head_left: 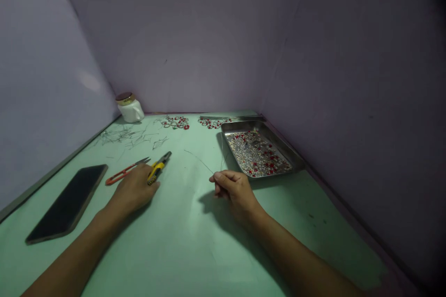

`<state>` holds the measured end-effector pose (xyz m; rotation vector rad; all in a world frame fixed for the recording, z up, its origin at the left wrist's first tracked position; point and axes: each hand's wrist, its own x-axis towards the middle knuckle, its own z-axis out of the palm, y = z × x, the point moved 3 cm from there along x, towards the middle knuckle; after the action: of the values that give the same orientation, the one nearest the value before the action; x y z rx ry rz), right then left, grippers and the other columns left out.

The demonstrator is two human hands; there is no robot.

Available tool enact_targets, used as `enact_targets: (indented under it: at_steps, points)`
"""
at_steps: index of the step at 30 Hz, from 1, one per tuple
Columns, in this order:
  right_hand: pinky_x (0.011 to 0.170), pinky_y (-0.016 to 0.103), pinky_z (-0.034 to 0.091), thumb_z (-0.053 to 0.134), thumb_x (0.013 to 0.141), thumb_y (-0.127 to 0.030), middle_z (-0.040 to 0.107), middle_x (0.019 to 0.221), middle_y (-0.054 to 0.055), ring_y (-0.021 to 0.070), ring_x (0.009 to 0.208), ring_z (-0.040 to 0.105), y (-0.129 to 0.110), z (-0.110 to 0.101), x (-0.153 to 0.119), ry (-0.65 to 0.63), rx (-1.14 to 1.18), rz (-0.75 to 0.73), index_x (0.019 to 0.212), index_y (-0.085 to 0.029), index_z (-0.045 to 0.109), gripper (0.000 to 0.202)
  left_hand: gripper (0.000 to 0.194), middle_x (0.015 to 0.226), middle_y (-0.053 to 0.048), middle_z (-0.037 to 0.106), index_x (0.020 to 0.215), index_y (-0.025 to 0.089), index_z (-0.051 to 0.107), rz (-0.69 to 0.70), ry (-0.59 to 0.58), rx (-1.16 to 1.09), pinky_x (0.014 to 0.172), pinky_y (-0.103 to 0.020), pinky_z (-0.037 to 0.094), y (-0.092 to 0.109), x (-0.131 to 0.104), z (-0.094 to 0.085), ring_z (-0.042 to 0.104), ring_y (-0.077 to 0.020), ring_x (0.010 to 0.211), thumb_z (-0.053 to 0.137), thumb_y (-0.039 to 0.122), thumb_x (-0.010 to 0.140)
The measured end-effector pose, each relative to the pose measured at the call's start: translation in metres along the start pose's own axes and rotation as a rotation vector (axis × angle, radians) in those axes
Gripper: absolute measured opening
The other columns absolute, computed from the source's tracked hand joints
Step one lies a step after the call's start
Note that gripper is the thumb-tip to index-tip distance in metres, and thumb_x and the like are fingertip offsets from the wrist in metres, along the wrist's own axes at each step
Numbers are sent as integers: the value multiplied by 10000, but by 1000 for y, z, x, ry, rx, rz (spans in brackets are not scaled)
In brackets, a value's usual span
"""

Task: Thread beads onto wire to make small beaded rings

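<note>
My left hand (136,184) is closed around the yellow-and-black handles of a pair of pliers (159,167), low over the table, with the jaws pointing away from me. Just beyond that hand lie orange thread snips (121,174), partly covered by its fingers. Thumb and forefinger of my right hand (233,188) pinch a thin bent wire (199,159); one strand runs up to the left, another rises toward the tray. Close to the right hand is a metal tray (240,170) of small pale and red beads (259,153).
A dark phone (69,204) lies at the left. Behind are a white jar (130,110), loose cut wires (125,135), two clusters of red-beaded wire pieces (176,122) and long straight wires (230,117). Walls (195,46) close in the green tabletop (181,241).
</note>
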<state>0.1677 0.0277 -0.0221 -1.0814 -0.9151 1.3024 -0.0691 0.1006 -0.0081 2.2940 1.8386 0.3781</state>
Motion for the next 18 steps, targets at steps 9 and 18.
enact_targets:
  at_steps: [9, 18]
  points:
    - [378, 191, 347, 678, 652, -394, 517, 465, -39, 27, 326, 369, 8, 8, -3, -66, 151, 127, 644, -135, 659, 260, 305, 948, -100, 649, 826, 151, 664, 205, 178, -267, 844, -370, 402, 49, -22, -3, 564, -247, 900, 454, 363, 763]
    - [345, 187, 272, 651, 658, -474, 532, 450, -28, 52, 326, 433, 13, 21, -14, -270, 26, 117, 632, -122, 636, 353, 213, 548, -2, 612, 555, 172, 623, 15, -226, -768, 638, -294, 425, 121, -41, -21, 559, -175, 607, 547, 327, 679]
